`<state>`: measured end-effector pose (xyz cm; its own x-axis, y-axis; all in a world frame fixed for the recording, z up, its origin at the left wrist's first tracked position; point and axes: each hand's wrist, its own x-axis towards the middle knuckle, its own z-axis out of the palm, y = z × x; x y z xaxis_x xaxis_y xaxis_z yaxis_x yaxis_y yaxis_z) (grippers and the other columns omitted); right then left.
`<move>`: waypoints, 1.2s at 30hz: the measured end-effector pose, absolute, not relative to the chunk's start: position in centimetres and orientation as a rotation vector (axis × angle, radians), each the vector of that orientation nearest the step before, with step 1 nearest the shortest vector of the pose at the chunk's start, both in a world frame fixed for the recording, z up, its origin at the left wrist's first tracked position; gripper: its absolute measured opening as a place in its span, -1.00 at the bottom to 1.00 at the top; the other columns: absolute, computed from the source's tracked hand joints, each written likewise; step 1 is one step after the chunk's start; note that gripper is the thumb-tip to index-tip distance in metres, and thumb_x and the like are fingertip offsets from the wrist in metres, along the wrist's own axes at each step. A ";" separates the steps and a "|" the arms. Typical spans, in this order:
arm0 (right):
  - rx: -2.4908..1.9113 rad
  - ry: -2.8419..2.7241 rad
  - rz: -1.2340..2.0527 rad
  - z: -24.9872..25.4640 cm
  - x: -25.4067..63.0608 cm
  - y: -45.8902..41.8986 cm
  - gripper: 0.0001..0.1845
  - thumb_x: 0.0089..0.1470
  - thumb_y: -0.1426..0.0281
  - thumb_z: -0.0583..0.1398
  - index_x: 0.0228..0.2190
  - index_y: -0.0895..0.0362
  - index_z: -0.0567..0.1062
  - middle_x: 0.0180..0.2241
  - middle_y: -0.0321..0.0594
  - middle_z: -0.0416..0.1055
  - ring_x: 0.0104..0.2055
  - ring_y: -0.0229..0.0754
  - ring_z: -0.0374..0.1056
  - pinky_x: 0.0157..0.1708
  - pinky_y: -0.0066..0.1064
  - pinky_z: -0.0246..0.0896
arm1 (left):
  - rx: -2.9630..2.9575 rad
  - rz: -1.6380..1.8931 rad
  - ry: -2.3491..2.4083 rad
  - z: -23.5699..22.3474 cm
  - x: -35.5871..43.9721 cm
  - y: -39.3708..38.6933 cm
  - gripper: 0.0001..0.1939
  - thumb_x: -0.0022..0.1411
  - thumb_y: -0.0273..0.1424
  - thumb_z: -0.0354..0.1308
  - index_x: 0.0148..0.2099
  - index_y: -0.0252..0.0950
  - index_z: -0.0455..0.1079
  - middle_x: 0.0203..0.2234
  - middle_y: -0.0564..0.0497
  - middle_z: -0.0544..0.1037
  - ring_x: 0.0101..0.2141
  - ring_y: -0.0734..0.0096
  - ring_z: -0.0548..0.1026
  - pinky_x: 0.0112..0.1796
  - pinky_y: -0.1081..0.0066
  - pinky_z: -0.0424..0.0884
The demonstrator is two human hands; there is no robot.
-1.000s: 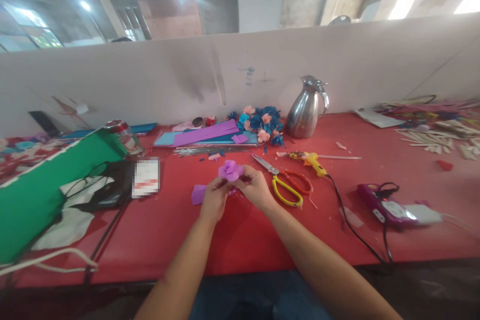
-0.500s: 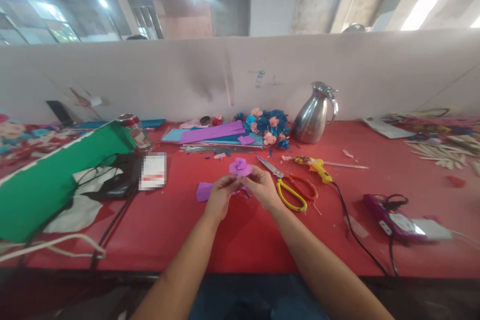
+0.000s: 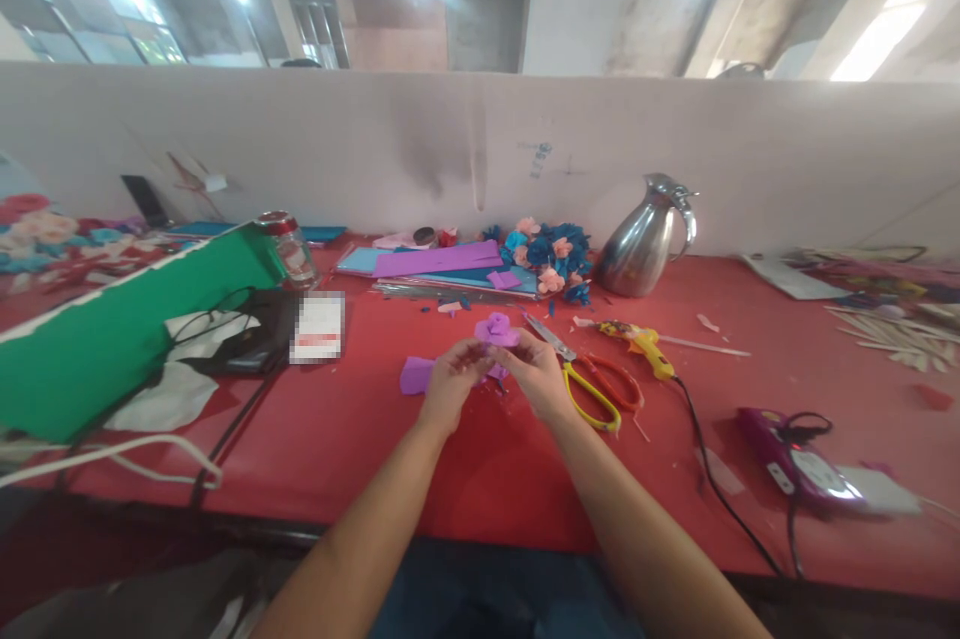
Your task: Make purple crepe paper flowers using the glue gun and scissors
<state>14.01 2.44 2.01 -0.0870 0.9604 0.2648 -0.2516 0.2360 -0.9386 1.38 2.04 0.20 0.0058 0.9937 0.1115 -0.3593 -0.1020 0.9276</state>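
Right, left to right: purple paper piece on the red table, partly behind my left hand, whose fingers are pinched on the underside of the purple paper flower. Flower's between my hands, bloom up; right hand grips its other side, scissors just beside, then yellow glue gun.

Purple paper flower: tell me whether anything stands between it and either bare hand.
Nothing visible does: the left hand and right hand both hold the purple paper flower near its lower edge. The metal-bladed scissors with red and yellow handles lie beside the right hand, not in between.
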 end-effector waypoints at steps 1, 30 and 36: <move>-0.781 -1.224 1.209 2.0 14.0 2.4 -0.78 -0.13 0.26 0.30 -0.44 0.14 0.50 -0.46 -0.28 0.46 -0.40 -0.23 0.35 -0.34 -0.40 0.24 | 1.018 1.457 0.872 0.2 1.4 2.1 -0.79 -0.14 -0.41 0.38 -0.35 -0.25 0.52 -0.44 0.07 0.54 -0.39 0.47 0.43 -0.32 0.48 0.30; -0.710 -1.023 1.427 1.9 14.0 2.4 -0.82 -0.24 0.34 0.38 -0.49 0.12 0.56 -0.51 -0.33 0.48 -0.44 -0.27 0.34 -0.34 -0.42 0.23 | 0.886 1.351 0.764 0.5 1.1 2.1 -0.81 -0.09 -0.32 0.37 -0.39 -0.31 0.56 -0.47 -0.02 0.61 -0.39 0.41 0.51 -0.26 0.42 0.37; -0.723 -1.038 1.435 2.0 14.0 2.4 -0.82 -0.23 0.33 0.37 -0.49 0.12 0.55 -0.53 -0.31 0.46 -0.44 -0.26 0.34 -0.34 -0.40 0.24 | 0.981 1.309 0.762 0.5 1.1 1.9 -0.85 -0.03 -0.38 0.34 -0.33 -0.29 0.57 -0.42 0.00 0.62 -0.36 0.41 0.52 -0.21 0.41 0.36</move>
